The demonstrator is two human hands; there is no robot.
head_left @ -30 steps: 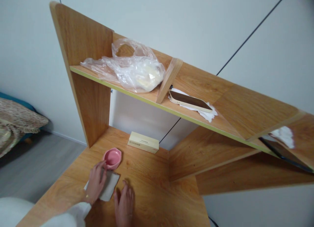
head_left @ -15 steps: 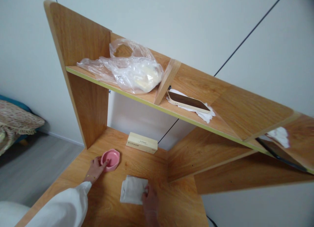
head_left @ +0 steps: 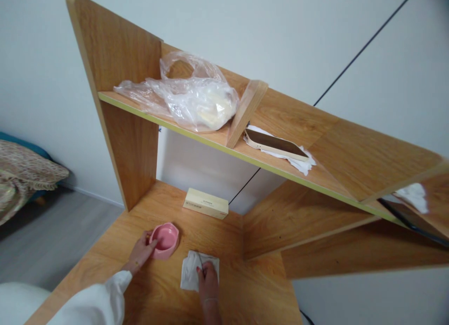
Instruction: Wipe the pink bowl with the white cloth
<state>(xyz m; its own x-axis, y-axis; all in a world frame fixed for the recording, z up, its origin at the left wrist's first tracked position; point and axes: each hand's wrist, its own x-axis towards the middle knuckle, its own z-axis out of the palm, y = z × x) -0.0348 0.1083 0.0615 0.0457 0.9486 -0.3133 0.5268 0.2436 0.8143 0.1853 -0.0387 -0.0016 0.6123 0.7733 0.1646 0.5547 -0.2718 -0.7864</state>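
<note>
A shallow pink bowl [head_left: 164, 254] with an angular rim stands upright on the wooden desk. My left hand [head_left: 142, 251] grips its left side, the thumb inside over the rim and the other fingers around the outside. To the right of the bowl lies a folded pale grey-white cloth [head_left: 190, 271], now creased. My right hand [head_left: 208, 279] is over the cloth's right half, its fingers closed and pinching the fabric. Part of the cloth is hidden beneath that hand.
A long cream box [head_left: 206, 204] lies at the back of the wooden desk [head_left: 157, 294]. Above it runs a shelf [head_left: 196, 139] holding a clear plastic bag [head_left: 199, 103] and a phone [head_left: 275, 144] on white tissue [head_left: 304, 165]. Wooden panels [head_left: 129, 161] border the left side.
My right hand has moved from the cloth's right edge onto its top, and the cloth has become rumpled. My left hand keeps hold of the bowl, which sits slightly nearer the cloth.
</note>
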